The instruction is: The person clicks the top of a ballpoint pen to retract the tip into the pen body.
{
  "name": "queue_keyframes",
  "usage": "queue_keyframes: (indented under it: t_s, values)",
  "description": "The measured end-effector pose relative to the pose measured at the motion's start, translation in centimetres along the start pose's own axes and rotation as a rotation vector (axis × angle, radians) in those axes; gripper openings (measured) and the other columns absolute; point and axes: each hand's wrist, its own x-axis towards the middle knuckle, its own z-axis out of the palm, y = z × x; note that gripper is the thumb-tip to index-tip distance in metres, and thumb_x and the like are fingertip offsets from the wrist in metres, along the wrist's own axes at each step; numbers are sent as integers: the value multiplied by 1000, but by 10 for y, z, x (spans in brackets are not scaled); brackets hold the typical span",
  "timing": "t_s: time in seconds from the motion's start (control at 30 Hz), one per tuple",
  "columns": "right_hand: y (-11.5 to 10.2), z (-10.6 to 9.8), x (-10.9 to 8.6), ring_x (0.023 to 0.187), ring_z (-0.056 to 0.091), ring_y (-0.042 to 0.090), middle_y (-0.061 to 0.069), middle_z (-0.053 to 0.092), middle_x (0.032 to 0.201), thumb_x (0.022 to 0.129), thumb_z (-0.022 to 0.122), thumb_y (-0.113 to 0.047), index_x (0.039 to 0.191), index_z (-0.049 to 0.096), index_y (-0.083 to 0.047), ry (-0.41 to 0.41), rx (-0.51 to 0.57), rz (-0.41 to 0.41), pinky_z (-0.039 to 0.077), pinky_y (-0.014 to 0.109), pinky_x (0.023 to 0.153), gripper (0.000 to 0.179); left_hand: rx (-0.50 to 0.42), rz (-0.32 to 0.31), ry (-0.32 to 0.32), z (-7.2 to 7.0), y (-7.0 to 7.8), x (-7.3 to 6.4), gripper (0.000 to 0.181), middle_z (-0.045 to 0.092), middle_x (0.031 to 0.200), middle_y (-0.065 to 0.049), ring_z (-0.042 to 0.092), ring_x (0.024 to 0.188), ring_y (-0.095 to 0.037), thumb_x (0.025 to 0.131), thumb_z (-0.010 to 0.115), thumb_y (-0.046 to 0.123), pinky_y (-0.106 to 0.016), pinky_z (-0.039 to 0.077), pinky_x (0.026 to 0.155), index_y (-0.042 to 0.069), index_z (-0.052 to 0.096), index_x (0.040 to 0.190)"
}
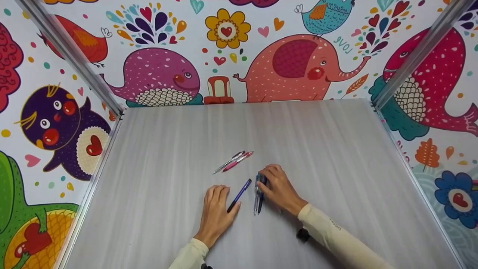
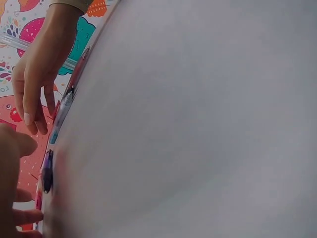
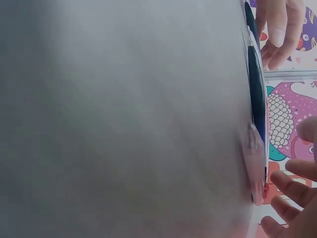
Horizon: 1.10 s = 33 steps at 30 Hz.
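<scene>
1. The left hand [image 1: 216, 215] is palm down over the table [image 1: 157, 149], its fingers loosely extended and thumb spread away, gripping nothing.
2. A blue pen [image 1: 239, 196] lies aslant just beside it, the lower end near the thumb; whether they touch is unclear.
3. The right hand [image 1: 278, 188] is relaxed, fingers slightly bent, fingertips at the upper ends of a clear pen [image 1: 256, 198] and a black pen [image 1: 261, 200], side by side; firm contact cannot be told.
4. Beyond both hands, a pink pen [image 1: 237, 161] lies beside a transparent pen [image 1: 228, 162].
</scene>
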Motion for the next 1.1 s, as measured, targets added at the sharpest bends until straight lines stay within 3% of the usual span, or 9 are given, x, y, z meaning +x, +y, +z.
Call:
queue_keyframes:
  t_s: [0.3, 0.8, 1.1]
  values:
    - [1, 8, 2, 117, 61, 32, 11, 71, 118, 93, 91, -18, 120, 77, -1, 36, -25, -49, 56, 51, 101, 35, -19, 69, 67, 4, -5, -2, 49, 68, 124, -16, 60, 122, -36, 85, 94, 25, -53, 48, 106, -1, 73, 121]
    - [4, 11, 4, 124, 58, 32, 10, 69, 122, 92, 93, -25, 121, 77, -3, -14, -67, -85, 50, 56, 109, 39, -3, 82, 49, 6, -7, -4, 48, 68, 126, -18, 58, 123, -38, 84, 94, 26, -55, 47, 108, 2, 73, 120]
    - [1, 14, 6, 126, 55, 32, 9, 66, 124, 95, 90, -27, 114, 79, -5, -45, -92, -75, 47, 57, 111, 30, -9, 115, 86, 9, -8, -6, 42, 68, 124, -20, 59, 121, -40, 80, 96, 18, -58, 46, 109, 2, 74, 112]
